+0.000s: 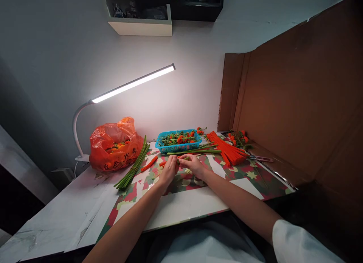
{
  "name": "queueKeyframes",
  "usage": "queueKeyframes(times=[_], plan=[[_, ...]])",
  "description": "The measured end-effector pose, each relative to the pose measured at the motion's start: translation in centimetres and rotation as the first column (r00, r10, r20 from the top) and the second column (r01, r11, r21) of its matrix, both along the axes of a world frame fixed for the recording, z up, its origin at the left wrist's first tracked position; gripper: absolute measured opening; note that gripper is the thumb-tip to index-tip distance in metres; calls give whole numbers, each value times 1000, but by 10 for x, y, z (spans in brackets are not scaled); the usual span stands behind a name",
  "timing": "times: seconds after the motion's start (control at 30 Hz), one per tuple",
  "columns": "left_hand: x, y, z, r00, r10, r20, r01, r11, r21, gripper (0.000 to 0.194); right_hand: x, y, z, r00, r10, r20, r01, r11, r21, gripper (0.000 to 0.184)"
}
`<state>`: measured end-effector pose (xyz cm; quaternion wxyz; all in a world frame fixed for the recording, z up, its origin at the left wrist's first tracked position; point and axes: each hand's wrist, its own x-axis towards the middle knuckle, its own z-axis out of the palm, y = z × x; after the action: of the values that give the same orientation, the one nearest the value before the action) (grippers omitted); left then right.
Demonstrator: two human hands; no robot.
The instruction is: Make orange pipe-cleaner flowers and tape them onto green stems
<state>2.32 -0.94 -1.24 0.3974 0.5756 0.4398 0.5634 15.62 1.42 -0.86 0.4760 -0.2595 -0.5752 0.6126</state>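
My left hand (pixel 169 168) and my right hand (pixel 193 165) meet above the middle of the table, fingertips nearly touching. Both are closed in a pinch on a small green stem (pixel 178 161), mostly covered by the fingers. An orange chenille strip (pixel 162 164) shows just behind my left hand. To its left lies a short, thick orange fuzzy piece (pixel 149 164). Loose green stems (pixel 195 151) lie behind the hands. Beyond them stands a blue basket (pixel 178 149) with green stems and orange pompom flowers (pixel 180 140).
A fan of orange chenille stems (pixel 227 149) lies at right, near scissors (pixel 262 158) and more orange flowers (pixel 238 137). A green stem bundle (pixel 133 170) leans by an orange plastic bag (pixel 113 142). A lit lamp (pixel 134 83) hangs overhead; a cardboard wall (pixel 292 92) bounds the right.
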Motion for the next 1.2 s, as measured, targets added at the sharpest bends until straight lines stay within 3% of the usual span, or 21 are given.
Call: queueKeyframes(times=[0.1,0.17,0.23,0.3,0.37,0.43,0.5,0.6,0.67,0.77,0.93,1.2], plan=[[-2,3,3,976,-20,215,62,980,-188,27,4,2,1,999,-11,47,8,997,78,47],[-6,8,4,944,47,328,45,962,-269,23,9,2,1,970,-111,217,55,967,249,51],[-11,13,5,920,99,380,38,941,-335,23,15,1,0,878,-234,418,6,877,480,48],[-15,16,5,900,118,420,57,923,-380,25,19,1,-2,780,-286,557,-171,758,629,36],[-17,17,7,870,135,473,76,914,-400,25,20,1,-4,728,-273,629,-323,673,666,21],[-16,16,9,842,163,514,75,909,-411,20,19,1,-6,715,-248,653,-381,645,663,11],[-15,14,11,833,171,527,77,906,-415,13,18,2,-6,722,-218,657,-378,671,638,7],[-13,12,12,835,141,532,96,915,-392,3,18,4,-4,777,-181,603,-238,803,547,2],[-13,11,11,844,107,525,110,924,-366,10,18,5,0,837,-180,516,-97,881,464,5],[-13,11,8,863,68,500,127,929,-346,16,20,7,5,892,-193,409,31,929,370,10],[-11,10,8,892,10,452,174,916,-363,20,19,9,7,908,-251,334,136,933,334,19],[-9,8,6,932,-37,360,173,919,-355,16,18,6,5,851,-385,358,219,878,425,7]])
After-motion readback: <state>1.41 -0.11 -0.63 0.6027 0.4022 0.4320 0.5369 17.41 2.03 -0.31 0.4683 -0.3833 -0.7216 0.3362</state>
